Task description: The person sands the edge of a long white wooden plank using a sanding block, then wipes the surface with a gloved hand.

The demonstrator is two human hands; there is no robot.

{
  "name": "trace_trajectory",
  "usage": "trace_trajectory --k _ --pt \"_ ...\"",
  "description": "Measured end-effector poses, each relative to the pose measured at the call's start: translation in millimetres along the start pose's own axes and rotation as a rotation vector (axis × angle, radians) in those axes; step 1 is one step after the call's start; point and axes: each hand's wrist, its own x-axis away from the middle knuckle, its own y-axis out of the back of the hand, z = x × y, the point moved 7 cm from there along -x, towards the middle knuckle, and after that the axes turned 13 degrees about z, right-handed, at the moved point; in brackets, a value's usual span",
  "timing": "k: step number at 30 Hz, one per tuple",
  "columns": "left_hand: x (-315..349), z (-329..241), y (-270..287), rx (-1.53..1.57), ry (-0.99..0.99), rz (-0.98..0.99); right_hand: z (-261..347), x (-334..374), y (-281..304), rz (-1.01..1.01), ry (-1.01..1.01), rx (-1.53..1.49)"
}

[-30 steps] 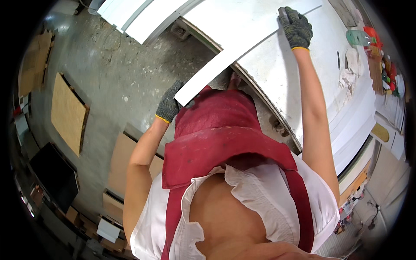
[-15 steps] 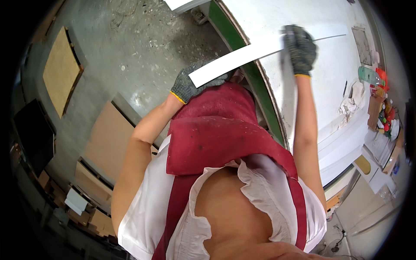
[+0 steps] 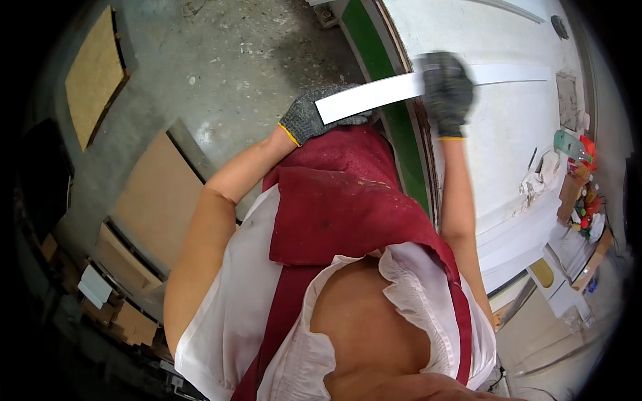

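Note:
My left hand (image 3: 324,117), in a dark grey knitted glove with a yellow cuff, cups the near left end of a long white strip (image 3: 371,95) from below. The strip hides part of its fingers. From there the strip runs up to the right, over the edge of a white-topped bench (image 3: 501,127), and lies along its surface. My right hand (image 3: 448,93), gloved alike, is on the strip just inside the bench edge. Motion smears its fingers, and whatever may be under them cannot be seen.
On the bench's right side are a crumpled white cloth (image 3: 543,172), a green plastic bottle (image 3: 570,145) and a grey rectangular plate (image 3: 567,100). A dark oval object (image 3: 559,27) sits near the far edge. Wooden boards (image 3: 157,200) stand on the grey floor at left.
My right hand has slid left along the strip, toward the end at my left hand. The whole view has shifted a little; the left hand still supports the strip's end.

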Motion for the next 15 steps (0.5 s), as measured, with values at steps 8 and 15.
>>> trace_trajectory --k 8,15 --pt "11 53 -2 -0.341 -0.145 0.059 115 24 -39 0.393 0.231 0.222" --pt "-1 30 10 0.021 0.002 0.245 11 7 5 -0.063 0.207 0.070"
